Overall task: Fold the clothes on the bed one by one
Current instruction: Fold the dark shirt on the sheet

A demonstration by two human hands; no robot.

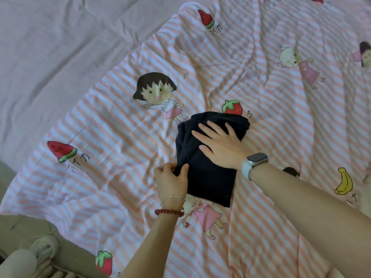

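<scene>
One dark folded garment point(208, 173) lies on the striped quilt point(112, 141); the left hand point(171, 180) pinches its edge while the right hand point(220, 145) presses flat, fingers spread.

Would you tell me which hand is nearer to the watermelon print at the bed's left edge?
Left. The left hand pinches the dark garment's left edge, nearest the watermelon print; the right hand lies flat atop the garment, farther away.

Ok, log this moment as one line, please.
stage: folding | item: dark garment on striped quilt | left hand: pinching left edge | right hand: flat on top
</scene>
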